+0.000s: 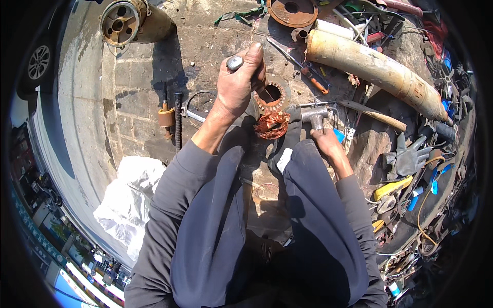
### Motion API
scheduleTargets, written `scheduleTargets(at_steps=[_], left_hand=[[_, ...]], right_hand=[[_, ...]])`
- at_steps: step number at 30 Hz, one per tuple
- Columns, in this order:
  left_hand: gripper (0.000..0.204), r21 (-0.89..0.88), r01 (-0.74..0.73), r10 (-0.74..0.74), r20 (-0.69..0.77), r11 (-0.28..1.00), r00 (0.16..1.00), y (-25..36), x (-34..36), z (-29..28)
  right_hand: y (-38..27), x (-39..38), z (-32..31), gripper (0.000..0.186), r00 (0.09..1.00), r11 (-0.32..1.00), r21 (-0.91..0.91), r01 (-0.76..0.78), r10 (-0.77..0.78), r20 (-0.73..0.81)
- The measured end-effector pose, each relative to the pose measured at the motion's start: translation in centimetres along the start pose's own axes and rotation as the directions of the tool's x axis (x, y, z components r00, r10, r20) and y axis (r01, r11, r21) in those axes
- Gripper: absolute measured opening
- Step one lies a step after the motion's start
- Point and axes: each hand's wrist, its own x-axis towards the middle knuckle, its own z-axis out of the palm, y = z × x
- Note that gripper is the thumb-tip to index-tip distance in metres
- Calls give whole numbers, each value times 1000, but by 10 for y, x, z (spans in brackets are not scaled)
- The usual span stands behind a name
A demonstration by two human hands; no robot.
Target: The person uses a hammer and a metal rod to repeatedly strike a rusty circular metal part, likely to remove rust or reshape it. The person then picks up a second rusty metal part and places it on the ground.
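Observation:
My left hand (237,82) is closed around a metal chisel (234,63), its struck end facing up and its lower part reaching down toward a ring-shaped motor core with a toothed inner edge (279,90). The core sits on the ground between my feet, with a torn bundle of copper windings (272,124) at its near side. My right hand (323,138) is closed around the handle of a steel hammer (314,114), held low beside my right knee, its head near the windings.
A long rusty cylinder (370,66), pliers (314,77), grey gloves (408,156) and scattered tools crowd the right. An upright pump body (154,25) and rusty disc (291,14) lie at the back. A rotor (166,118) and white sacking (128,195) are left; a car stands beyond.

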Motion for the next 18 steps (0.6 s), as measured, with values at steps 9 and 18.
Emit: scheduleTargets(at_steps=[9,18], left_hand=[[49,220,93,-92,-12,971,996,-35,1,13],[48,274,100,-94,-34,957,995,-56,3,6]], right_hand=[[0,-20,17,22,983,784,594,-180,124,135],[-8,-29,13,9,921,285,876,-390,104,377]])
